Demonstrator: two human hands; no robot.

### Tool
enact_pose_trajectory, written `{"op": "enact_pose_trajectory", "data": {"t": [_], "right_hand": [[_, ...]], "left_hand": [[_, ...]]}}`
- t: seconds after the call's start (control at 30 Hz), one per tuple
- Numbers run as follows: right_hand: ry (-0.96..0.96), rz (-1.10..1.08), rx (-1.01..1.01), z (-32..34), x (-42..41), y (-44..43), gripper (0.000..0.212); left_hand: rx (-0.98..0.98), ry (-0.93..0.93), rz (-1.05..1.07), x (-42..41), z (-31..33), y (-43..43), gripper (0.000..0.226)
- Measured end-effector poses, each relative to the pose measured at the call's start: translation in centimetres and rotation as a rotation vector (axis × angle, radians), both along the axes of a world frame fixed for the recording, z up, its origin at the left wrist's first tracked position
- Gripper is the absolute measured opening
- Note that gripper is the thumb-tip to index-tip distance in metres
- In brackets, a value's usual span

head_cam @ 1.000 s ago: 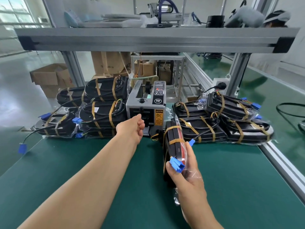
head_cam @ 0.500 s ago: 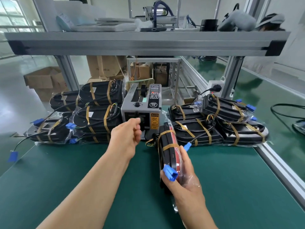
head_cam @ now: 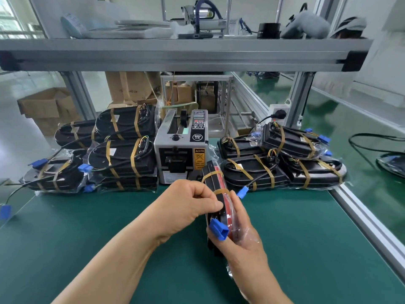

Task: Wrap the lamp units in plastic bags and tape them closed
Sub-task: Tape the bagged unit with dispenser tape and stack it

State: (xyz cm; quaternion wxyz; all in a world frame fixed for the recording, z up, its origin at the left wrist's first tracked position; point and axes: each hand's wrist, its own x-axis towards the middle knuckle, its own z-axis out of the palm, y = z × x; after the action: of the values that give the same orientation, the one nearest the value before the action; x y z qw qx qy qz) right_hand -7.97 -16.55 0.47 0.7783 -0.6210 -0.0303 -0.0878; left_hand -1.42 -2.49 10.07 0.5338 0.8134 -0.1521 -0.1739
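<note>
A black and red lamp unit (head_cam: 215, 185) in a clear plastic bag stands on edge on the green mat, just in front of the tape dispenser (head_cam: 180, 148). My right hand (head_cam: 240, 240) grips its near end, beside a blue connector (head_cam: 219, 228). My left hand (head_cam: 188, 205) pinches a brown tape strip (head_cam: 221, 190) against the unit's upper edge. Bagged and taped lamp units lie stacked on the left (head_cam: 122, 159) and on the right (head_cam: 282, 159) of the dispenser.
An aluminium shelf beam (head_cam: 175, 54) crosses overhead on two posts. The mat's metal rail (head_cam: 368, 218) runs along the right side. Cardboard boxes (head_cam: 47, 108) stand on the floor at the back left. A black cable (head_cam: 372, 145) loops at the far right.
My left hand has drawn back from the dispenser's outlet with a tape strip and come onto the lamp unit. My right hand has kept hold of the unit.
</note>
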Motion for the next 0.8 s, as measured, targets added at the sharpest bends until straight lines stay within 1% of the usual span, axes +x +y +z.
{"op": "enact_pose_trajectory", "data": {"t": [0.17, 0.4, 0.8], "right_hand": [[-0.011, 0.009, -0.006, -0.1, 0.0, 0.1, 0.080], [-0.023, 0.015, -0.013, 0.0, 0.0, 0.1, 0.073], [0.004, 0.080, 0.005, 0.1, -0.1, -0.2, 0.074]], "left_hand": [[0.034, -0.009, 0.009, 0.5, 0.1, -0.2, 0.014], [0.023, -0.038, 0.042, 0.6, -0.2, -0.7, 0.016], [0.052, -0.114, 0.105, 0.8, -1.4, -0.9, 0.015]]}}
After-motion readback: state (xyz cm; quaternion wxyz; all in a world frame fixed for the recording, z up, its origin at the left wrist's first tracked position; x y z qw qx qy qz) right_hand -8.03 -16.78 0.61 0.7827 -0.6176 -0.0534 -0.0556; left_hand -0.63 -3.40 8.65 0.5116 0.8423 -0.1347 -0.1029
